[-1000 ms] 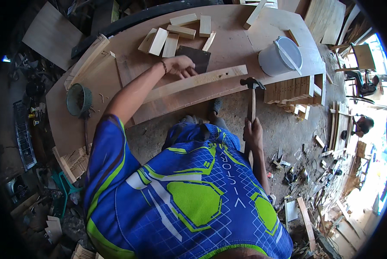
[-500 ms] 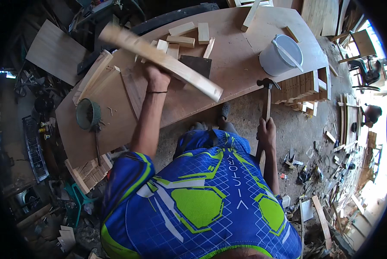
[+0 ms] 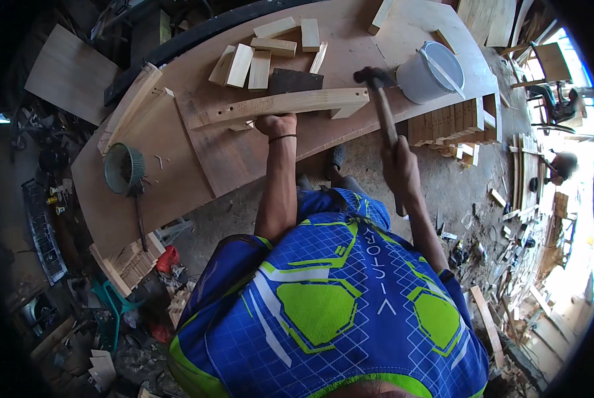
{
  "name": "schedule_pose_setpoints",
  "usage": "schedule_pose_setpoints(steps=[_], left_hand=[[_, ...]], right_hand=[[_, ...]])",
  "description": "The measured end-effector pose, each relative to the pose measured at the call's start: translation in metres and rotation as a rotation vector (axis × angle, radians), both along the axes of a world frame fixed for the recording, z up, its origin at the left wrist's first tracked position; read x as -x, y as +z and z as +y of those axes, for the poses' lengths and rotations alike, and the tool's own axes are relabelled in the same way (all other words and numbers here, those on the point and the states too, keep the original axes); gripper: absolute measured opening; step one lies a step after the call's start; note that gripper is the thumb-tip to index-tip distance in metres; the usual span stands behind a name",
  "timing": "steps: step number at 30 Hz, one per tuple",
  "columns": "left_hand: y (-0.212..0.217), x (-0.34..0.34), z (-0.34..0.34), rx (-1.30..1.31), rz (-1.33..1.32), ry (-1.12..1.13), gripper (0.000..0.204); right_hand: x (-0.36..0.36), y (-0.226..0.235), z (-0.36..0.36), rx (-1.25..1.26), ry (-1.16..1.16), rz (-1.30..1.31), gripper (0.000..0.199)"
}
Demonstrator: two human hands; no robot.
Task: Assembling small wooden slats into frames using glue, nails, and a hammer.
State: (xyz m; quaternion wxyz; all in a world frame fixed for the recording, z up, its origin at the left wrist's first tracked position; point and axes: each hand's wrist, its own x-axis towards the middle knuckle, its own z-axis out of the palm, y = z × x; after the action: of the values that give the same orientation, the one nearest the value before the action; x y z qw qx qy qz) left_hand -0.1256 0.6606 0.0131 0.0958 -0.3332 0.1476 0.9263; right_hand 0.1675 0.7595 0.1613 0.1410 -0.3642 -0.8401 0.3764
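"Gripping what, left of the bucket (image 3: pixel 413 85)?"
"A wooden piece (image 3: pixel 290 103), from beneath, with the left hand (image 3: pixel 277 125) clenched and fingers partly hidden."
"And with the right hand (image 3: pixel 401 167)?"
"The hammer (image 3: pixel 384 116), with fingers wrapped round its handle, head just left of the bucket."
"Expecting trouble?"
"Possibly: clipping the bucket by swinging wide, or twisting the wooden piece through too loose a hold."

The beam (image 3: pixel 297 101) is long, pale wood, lying crosswise over the tabletop (image 3: pixel 350 50) and gripped near its middle from below by the left hand (image 3: pixel 275 125). Small dark holes show near both ends; a short block juts from the underside at its right end. The hammer (image 3: pixel 388 119), dark-headed with a wooden handle, slants in the right hand (image 3: pixel 401 169), head up, just beside that end.
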Motion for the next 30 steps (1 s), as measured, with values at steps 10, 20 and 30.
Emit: schedule_pose_setpoints(steps=[10,20,30], left_hand=[[-0.013,-0.117,-0.126,0.292,0.49,-0.724,0.018],[0.123,-0.018,-0.005,1.211,1.935,-0.651,0.009],[0.09,0.008,0.028,1.221,1.975,-0.949,0.009]], right_hand=[[-0.004,-0.03,-0.01,0.12,0.009,-0.009,0.025],[-0.009,-0.023,-0.009,0.301,-0.078,0.059,0.029],[-0.013,-0.015,-0.034,0.035,-0.165,0.125,0.018]])
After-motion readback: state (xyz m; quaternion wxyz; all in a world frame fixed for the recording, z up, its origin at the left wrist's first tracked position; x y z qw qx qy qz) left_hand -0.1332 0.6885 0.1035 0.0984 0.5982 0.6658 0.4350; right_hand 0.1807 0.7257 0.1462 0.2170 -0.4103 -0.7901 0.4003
